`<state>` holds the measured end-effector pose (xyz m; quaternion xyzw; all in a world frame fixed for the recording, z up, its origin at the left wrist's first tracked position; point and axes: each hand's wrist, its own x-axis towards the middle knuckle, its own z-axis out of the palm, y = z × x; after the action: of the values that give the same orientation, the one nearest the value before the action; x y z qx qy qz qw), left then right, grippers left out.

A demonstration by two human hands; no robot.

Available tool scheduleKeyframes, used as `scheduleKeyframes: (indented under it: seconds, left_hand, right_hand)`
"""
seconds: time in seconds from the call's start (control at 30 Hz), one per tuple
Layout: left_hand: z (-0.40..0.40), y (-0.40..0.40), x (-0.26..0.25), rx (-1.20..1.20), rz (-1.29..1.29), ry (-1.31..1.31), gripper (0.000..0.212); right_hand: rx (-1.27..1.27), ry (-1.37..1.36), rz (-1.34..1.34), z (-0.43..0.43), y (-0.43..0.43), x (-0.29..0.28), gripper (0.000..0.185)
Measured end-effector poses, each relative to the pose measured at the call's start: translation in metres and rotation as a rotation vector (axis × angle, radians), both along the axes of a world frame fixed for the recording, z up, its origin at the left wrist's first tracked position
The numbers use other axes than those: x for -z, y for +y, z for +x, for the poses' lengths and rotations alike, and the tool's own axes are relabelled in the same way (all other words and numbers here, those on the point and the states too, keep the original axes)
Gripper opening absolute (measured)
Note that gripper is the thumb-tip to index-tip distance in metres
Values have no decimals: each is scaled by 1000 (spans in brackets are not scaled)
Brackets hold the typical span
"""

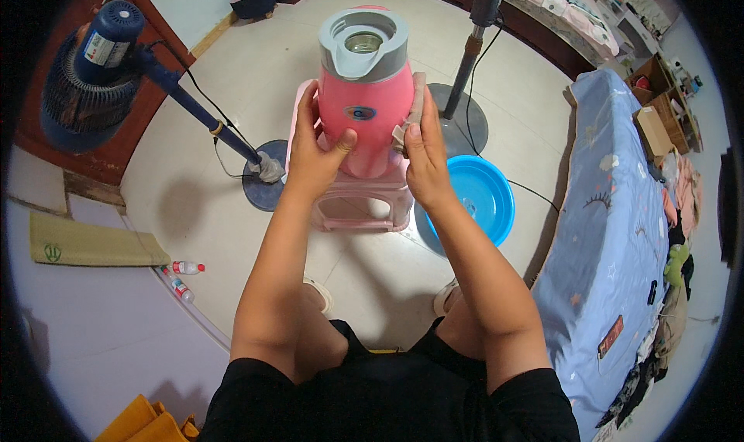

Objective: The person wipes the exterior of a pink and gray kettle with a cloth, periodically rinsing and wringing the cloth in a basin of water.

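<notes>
A pink vacuum jug point(360, 134) with a grey spouted collar stands upright before me, its mouth uncovered and the glass liner visible inside. Beneath it is a pale pink plastic stool point(401, 206). My left hand point(317, 157) grips the jug's left side, thumb across the front. On the other side, my right hand point(427, 166) presses a folded beige cloth point(417, 102) against the body. The handle is mostly hidden behind the jug.
A blue plastic basin point(488, 177) sits on the floor by my right forearm. Floor fans flank the stool: one at left point(102, 82), plus a stand pole point(465, 64) with trailing cord. Bottles point(187, 267) lie left. A blue-covered surface point(593, 209) borders the right.
</notes>
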<state>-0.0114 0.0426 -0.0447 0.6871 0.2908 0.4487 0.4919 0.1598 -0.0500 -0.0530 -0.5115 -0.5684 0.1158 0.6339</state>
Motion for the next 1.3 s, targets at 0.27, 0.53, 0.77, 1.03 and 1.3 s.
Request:
scheduleKeyframes:
  seconds: [0.27,0.53,0.77,1.03,1.3]
  left_hand:
    - [-4,12,8,-9,112,113,107]
    - [-9,16,9,50,101,140,104]
    - [-12,19,3,223,-80,18,110]
    - [-10,15,0,255,-70,-8,116]
    - [-9,11,3,189,-75,15,117]
  right_hand:
    - [-150,532,-244,11,1,44,58]
    - [-217,792,-280,10,4,64,55]
    - [-172,857,-271,14,11,84,55]
    - [-154,851,-232,1,6,50,54]
    - [-131,573,-169,-12,-4,-18,56]
